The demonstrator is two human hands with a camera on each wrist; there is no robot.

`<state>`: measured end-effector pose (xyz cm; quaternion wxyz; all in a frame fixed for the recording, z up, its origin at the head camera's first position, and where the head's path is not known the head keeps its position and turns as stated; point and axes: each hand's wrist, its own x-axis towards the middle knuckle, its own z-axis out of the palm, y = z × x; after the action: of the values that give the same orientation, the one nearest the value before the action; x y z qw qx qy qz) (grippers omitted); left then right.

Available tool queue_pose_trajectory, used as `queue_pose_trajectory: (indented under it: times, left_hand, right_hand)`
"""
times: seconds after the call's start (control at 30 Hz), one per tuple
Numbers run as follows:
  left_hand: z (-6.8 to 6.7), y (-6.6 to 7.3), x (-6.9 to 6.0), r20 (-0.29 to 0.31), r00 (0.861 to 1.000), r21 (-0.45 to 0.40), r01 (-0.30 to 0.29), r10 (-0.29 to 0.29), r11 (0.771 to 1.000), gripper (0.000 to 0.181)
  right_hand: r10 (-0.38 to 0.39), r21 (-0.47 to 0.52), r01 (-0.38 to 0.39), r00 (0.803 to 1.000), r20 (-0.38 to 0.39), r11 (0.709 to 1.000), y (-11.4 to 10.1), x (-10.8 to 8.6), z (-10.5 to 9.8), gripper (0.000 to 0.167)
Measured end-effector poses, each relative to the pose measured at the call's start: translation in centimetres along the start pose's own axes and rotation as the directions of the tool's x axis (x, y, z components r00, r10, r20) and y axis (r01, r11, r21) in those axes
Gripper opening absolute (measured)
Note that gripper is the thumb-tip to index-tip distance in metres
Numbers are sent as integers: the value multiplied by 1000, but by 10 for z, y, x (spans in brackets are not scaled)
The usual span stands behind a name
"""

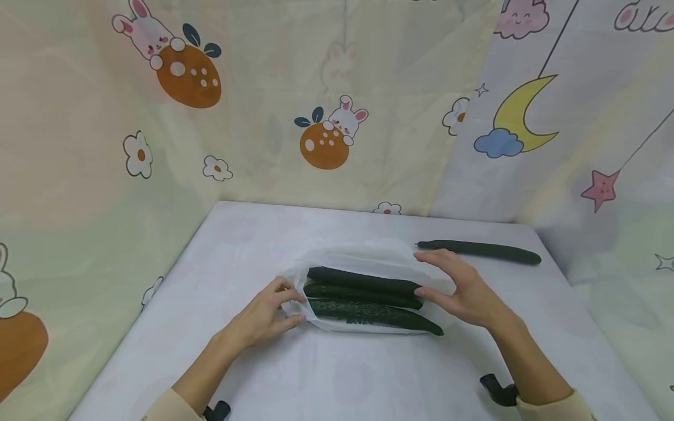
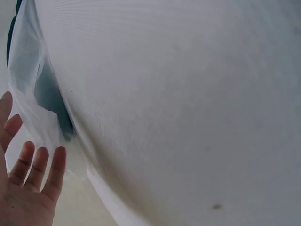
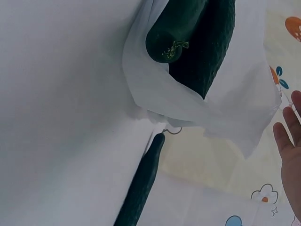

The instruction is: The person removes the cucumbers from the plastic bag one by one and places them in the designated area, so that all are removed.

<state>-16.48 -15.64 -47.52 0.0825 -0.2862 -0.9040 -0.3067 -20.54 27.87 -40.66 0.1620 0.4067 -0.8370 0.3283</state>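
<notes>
Several dark green cucumbers (image 1: 363, 295) lie side by side in a thin white plastic bag (image 1: 337, 254). The left hand (image 1: 263, 316) is at the bag's left end, fingers bent loosely against its edge; in the left wrist view the fingers of this hand (image 2: 33, 183) are spread beside the bag (image 2: 33, 113). The right hand (image 1: 463, 286) is at the bag's right end, thumb at the cucumber tips and fingers extended above. In the right wrist view, cucumber ends (image 3: 164, 44) show at the bag's mouth, with the right hand (image 3: 291, 150) at the edge.
Another cucumber (image 1: 481, 250) lies on the white table (image 1: 347, 374) behind the right hand. Patterned cloth (image 1: 253, 117) with rabbits, flowers and a moon hangs behind and beside the table.
</notes>
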Motion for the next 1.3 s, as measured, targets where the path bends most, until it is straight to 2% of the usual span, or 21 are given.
queue_pose_trajectory:
  times: [0.2,0.5,0.7,1.07,1.3]
  left_hand:
    - [1,-2,2,-9,1000,-11,-30,30,999,28]
    - [3,-2,6,-4,999,-21,-42,42,999,19]
    - [2,2,11,23,998,-8,-57,57,998,16]
    - [0,1,14,43,996,26,-75,74,997,15]
    - [-6,3,19,63,997,52,-48,45,997,13]
  right_hand:
    - [39,0,-39,999,27,999,0,0,3,76]
    - [-14,30,13,998,56,999,-4,3,17,76]
    - [-47,67,43,997,58,997,-9,5,28,73]
    - [-77,50,72,994,84,996,-12,4,46,66]
    - [-120,-8,122,986,119,993,-25,8,49,65]
